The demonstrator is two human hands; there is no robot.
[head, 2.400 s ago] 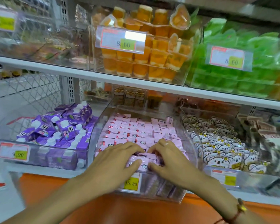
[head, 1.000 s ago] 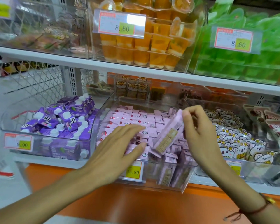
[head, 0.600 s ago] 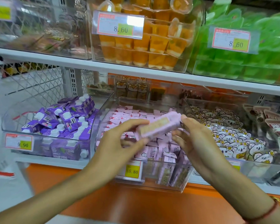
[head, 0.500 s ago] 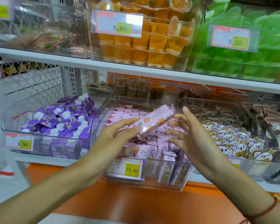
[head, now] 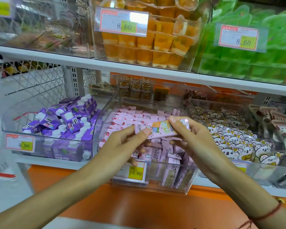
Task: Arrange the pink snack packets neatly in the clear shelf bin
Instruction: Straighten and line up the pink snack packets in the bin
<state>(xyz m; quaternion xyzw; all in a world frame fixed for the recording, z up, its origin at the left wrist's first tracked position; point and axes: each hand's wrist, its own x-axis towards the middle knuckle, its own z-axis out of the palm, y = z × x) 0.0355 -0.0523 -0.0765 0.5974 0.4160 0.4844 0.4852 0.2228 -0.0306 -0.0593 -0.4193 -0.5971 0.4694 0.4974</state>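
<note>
A clear shelf bin (head: 170, 187) on the lower shelf holds several pink snack packets (head: 135, 116), flat in rows at the back and standing on end at the front. Above the bin's front half, both hands hold one pink packet (head: 160, 128) level, printed face up. My left hand (head: 122, 144) pinches its left end between thumb and fingers. My right hand (head: 190, 138) pinches its right end. A price tag reading 15.80 (head: 135, 172) hangs on the bin's front.
A clear bin of purple drink cartons (head: 68, 123) stands to the left. Another bin of white bear-print packets (head: 234, 142) stands to the right. The upper shelf (head: 139, 70) carries orange jelly cups (head: 153, 45) and green packs (head: 254, 52). An orange panel (head: 139, 205) runs below.
My right hand lifted one pink packet out of the bin and passed it toward my left hand. Both hands turned it level and now hold it by its ends, printed face up.
</note>
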